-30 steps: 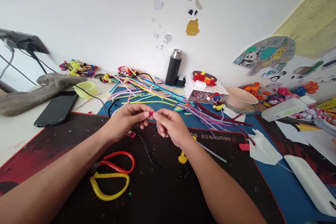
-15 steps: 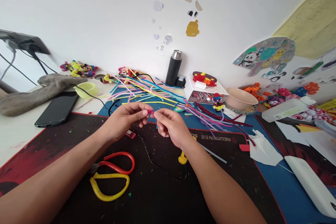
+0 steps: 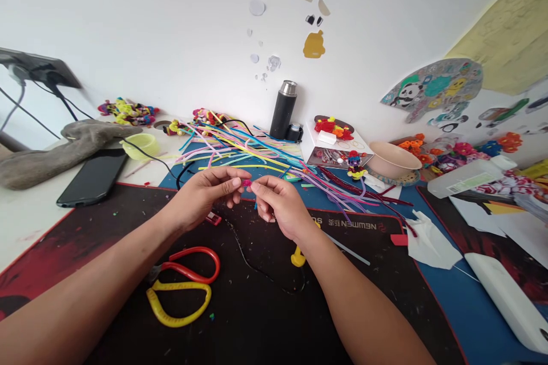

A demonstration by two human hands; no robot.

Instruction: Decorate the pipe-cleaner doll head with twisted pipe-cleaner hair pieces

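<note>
Between the fingertips of both hands is a small magenta fuzzy piece [image 3: 246, 182], which looks like pipe cleaner. My left hand [image 3: 216, 187] pinches it from the left with thumb and forefinger. From the right, my right hand [image 3: 276, 201] closes thumb and forefinger at its other edge. Both hands are held over the far part of the dark desk mat [image 3: 257, 308]. Scissors with one red and one yellow handle [image 3: 184, 285] lie on the mat below my left wrist. Beside my right forearm is a yellow tool [image 3: 298, 256], partly hidden by that arm.
Behind the hands spreads a pile of coloured pipe cleaners [image 3: 252, 151]. A black thermos [image 3: 283, 111] stands against the wall. To the left lies a phone [image 3: 92, 177] beside a yellow-green bowl [image 3: 140, 147]. A beige bowl [image 3: 394, 161], crumpled tissue [image 3: 432, 242] and white device [image 3: 505, 299] are at right.
A little more of the magenta piece shows between the fingertips. Both hands keep nearly the same place and pinch.
</note>
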